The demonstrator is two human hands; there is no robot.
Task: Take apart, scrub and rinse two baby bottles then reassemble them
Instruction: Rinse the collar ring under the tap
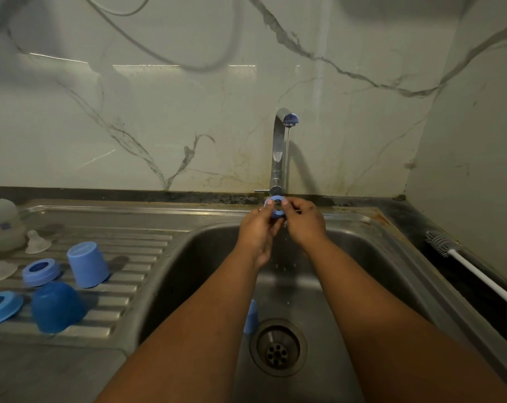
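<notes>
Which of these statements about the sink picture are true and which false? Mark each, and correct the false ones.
1. Both hands hold a blue ring under the tap. True.
2. The tap is off. False: a thin stream runs.
3. The brush lies in the sink. False: it lies on the counter, right of it.
4. Two blue caps stand upside down on the drainboard. True.
5. The left hand is idle. False: it grips the ring with the right hand.

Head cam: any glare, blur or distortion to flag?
Head view: dim overall; streaks of glare on the glossy wall; wide-angle bending of the counter edges; soft blur on the draining board parts at far left; faucet casts a shadow on the wall; both hands holding the blue ring read clearly.
</notes>
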